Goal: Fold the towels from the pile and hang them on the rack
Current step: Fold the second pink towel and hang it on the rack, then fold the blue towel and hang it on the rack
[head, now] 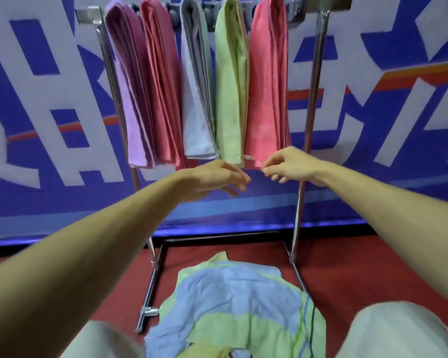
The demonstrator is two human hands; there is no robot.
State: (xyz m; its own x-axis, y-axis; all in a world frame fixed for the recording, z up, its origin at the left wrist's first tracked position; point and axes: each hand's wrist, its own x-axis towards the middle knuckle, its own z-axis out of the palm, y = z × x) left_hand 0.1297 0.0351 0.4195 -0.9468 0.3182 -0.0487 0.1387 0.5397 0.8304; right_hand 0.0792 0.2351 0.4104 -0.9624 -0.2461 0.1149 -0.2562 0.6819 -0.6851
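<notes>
**Rack** (313,73): steel frame standing on the red floor (347,267). The top rail carries five folded towels, from the left end to the right: purple (130,86), red (161,86), grey (195,99), green (229,86), pink (268,86). They hang edge to edge, with bare rail only at the right end, by the post.

**Pile** (238,301): blue and green towels, crumpled and unfolded, on the floor at the rack's front edge, between the person's knees.

**Left hand** (212,179): below the green hem, fingers straight and relaxed, empty.

**Right hand** (292,164): just under the pink towel's lower corner, fingers loosely curled, nothing seen in them. Contact with the hem cannot be told.

**Risks, as judged:**
- A brush or tug at the pink hem could drag that towel off the rail or undo its fold.
- The crowded rail means another towel pushed in may shift its neighbours.
- A lift from the pile could bring up two tangled towels.
</notes>
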